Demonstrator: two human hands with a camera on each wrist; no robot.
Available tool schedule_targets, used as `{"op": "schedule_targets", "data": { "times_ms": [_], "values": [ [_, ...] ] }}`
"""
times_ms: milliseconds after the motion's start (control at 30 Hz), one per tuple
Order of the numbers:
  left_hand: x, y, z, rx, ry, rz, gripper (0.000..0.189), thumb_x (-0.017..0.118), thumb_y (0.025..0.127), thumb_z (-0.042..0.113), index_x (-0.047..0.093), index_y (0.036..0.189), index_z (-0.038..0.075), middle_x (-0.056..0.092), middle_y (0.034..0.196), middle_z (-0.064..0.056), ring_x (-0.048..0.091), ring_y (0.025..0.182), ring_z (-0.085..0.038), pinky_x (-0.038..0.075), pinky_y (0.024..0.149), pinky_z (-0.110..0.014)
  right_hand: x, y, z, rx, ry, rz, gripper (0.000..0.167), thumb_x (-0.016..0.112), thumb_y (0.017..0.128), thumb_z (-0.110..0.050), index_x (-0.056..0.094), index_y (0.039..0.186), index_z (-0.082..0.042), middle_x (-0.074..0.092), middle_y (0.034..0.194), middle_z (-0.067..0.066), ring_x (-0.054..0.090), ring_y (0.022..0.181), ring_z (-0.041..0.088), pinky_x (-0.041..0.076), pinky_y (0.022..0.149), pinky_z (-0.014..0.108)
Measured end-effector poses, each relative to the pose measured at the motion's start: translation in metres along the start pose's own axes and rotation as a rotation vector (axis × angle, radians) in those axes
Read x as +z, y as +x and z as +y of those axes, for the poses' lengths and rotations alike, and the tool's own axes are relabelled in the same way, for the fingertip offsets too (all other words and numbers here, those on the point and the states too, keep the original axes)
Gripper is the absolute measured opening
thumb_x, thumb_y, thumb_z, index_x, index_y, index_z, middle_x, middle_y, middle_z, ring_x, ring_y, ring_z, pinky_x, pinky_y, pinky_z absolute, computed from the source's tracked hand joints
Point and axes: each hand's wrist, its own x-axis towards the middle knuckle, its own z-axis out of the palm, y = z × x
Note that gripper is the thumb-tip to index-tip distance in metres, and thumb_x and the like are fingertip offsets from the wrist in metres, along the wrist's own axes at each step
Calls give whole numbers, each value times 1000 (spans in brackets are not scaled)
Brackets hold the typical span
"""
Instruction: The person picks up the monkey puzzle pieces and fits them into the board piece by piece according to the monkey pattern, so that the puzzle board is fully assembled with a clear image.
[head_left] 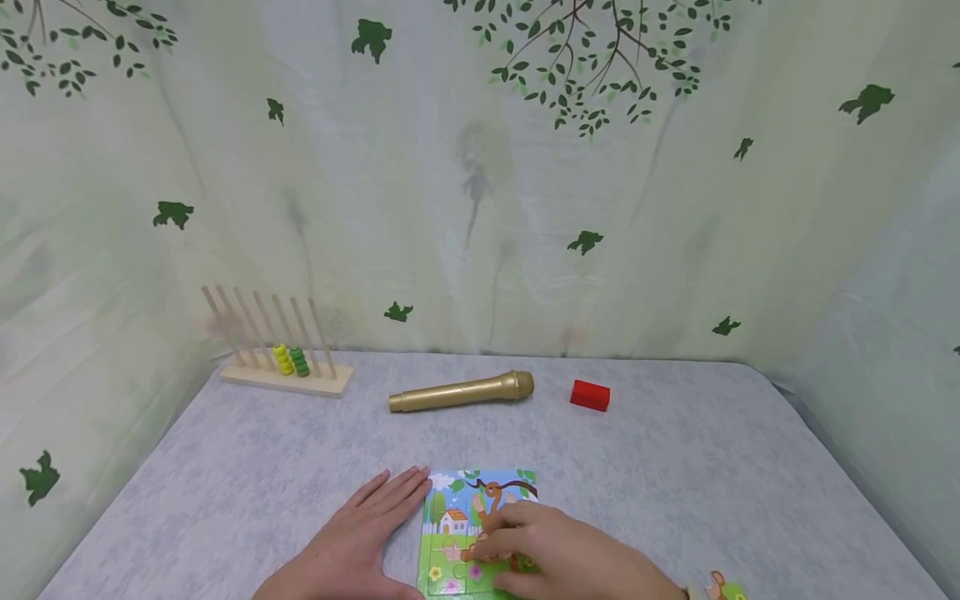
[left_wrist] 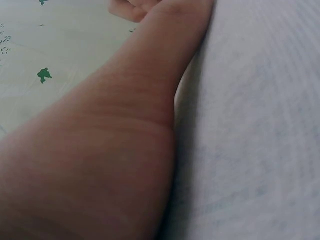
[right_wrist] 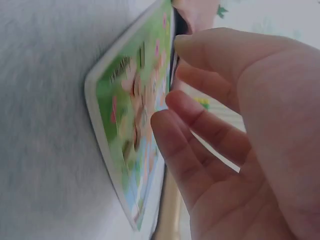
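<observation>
A jigsaw puzzle (head_left: 440,542) with a cartoon of an animal, a house and a meadow lies in a shallow board at the front middle of the table. My left hand (head_left: 367,521) lies flat beside it, fingertips at its left edge; in the left wrist view mostly the forearm and wrist show. Over the puzzle's right half is my right hand (head_left: 543,546), fingers loosely bent and fingertips at the picture. In the right wrist view, thumb and fingers (right_wrist: 172,130) stand apart with nothing seen between them. The hand hides part of the puzzle.
A loose colourful piece (head_left: 726,588) lies at the front right, partly cut off. Farther back are a wooden peg stand (head_left: 285,379) with yellow and green beads, a gold toy microphone (head_left: 457,393) and a red block (head_left: 590,396). A leaf-printed curtain (head_left: 480,183) hangs behind.
</observation>
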Motion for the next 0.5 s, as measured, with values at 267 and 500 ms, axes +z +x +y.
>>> {"op": "schedule_targets", "data": {
  "times_ms": [267, 500],
  "values": [
    [-2, 1, 0, 0, -8, -7, 120, 50, 78, 93, 39, 159, 7, 42, 164, -7, 40, 149, -23, -5, 124, -14, -11, -15, 7, 22, 50, 29, 23, 64, 104, -33, 72, 125, -30, 64, 118, -19, 58, 106, -2, 53, 88, 13],
    [-2, 2, 0, 7, 1, -3, 120, 50, 78, 93, 41, 158, 6, 44, 163, -8, 41, 148, -24, -5, 124, -14, -20, -30, 9, 85, 91, 18, 23, 62, 105, -34, 71, 126, -32, 64, 120, -18, 58, 107, 1, 56, 90, 19]
  ]
}}
